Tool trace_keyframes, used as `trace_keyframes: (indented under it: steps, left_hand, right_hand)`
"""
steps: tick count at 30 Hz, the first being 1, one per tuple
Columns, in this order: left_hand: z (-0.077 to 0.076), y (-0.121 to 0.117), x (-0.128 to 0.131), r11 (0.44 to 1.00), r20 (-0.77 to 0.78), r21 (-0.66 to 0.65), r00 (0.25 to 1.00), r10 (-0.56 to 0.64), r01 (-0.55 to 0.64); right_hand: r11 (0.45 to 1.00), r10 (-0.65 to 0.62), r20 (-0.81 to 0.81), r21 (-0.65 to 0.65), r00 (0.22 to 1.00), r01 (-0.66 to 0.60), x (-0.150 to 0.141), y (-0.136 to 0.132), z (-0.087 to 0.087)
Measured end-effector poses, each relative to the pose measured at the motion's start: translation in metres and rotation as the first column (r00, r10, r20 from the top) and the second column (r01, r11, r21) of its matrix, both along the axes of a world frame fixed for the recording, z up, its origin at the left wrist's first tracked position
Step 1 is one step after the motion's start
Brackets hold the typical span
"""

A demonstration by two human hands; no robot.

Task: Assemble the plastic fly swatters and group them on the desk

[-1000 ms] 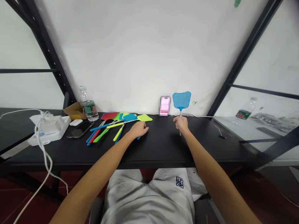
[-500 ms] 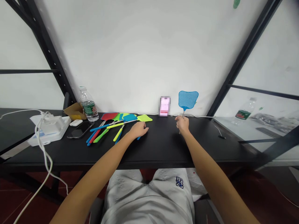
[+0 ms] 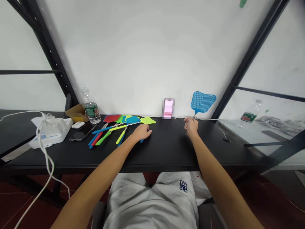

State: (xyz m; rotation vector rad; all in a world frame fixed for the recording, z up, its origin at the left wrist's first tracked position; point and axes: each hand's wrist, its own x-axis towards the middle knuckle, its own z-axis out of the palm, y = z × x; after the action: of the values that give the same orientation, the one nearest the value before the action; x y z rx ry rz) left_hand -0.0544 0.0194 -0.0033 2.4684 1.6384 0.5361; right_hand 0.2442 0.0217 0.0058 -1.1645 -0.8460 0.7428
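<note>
In my right hand (image 3: pixel 191 127) is a fly swatter (image 3: pixel 203 102) with a blue mesh head. My fingers are closed round its thin metal shaft, and the head stands up and tilts to the right. The bare end of the shaft shows beneath my fist. My left hand (image 3: pixel 142 133) rests on the desk with its fingers curled. A short blue handle (image 3: pixel 142 140) pokes out under it; the rest is hidden by the hand. Left of that hand lies a pile of fly swatters, among them a red one (image 3: pixel 111 118), a blue one (image 3: pixel 132 119) and a yellow-green one (image 3: pixel 147 120).
A phone (image 3: pixel 168 108) leans on the wall at the back of the black desk (image 3: pixel 164 149). On the left are a water bottle (image 3: pixel 92 109), a cardboard box (image 3: pixel 77 113), a dark phone (image 3: pixel 82 132), a white case (image 3: pixel 78 125) and white cables (image 3: pixel 45 149). A short cable (image 3: pixel 225 137) lies right.
My right hand has moved slightly to the right, and the blue swatter head has swung right and tilted further. My left hand and the pile have stayed in place.
</note>
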Motion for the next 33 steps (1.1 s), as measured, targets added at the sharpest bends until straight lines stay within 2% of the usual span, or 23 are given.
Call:
trace_keyframes:
  steps: [3, 12, 15, 19, 27, 33]
  left_hand:
    - [0.001, -0.001, 0.000, 1.000, -0.008, 0.003, 1.000, 0.002, -0.002]
    - [0.001, -0.001, 0.001, 1.000, 0.005, 0.007, 1.000, -0.010, 0.010]
    - [0.001, -0.001, 0.001, 1.000, -0.006, 0.009, 1.000, -0.010, 0.011]
    - [0.001, 0.000, 0.001, 1.000, -0.030, 0.014, 0.999, -0.011, 0.011]
    - [0.002, -0.001, 0.001, 1.000, -0.007, 0.004, 1.000, -0.010, 0.010]
    - [0.001, -0.001, 0.001, 1.000, 0.015, 0.018, 1.000, -0.016, 0.016]
  right_hand:
    - [0.996, -0.048, -0.103, 0.074, 0.994, 0.056, -0.006, 0.000, -0.001]
    - [0.959, 0.236, -0.149, 0.194, 0.960, -0.206, -0.022, 0.004, -0.012]
    - [0.940, 0.328, -0.182, 0.163, 0.927, -0.300, -0.028, 0.002, -0.012]
    - [0.886, 0.455, -0.256, 0.029, 0.853, -0.464, -0.032, -0.001, -0.011]
    - [0.884, 0.442, -0.406, 0.043, 0.800, -0.466, -0.026, -0.002, -0.006]
    - [0.842, 0.518, -0.332, 0.040, 0.788, -0.537, -0.032, -0.003, -0.013]
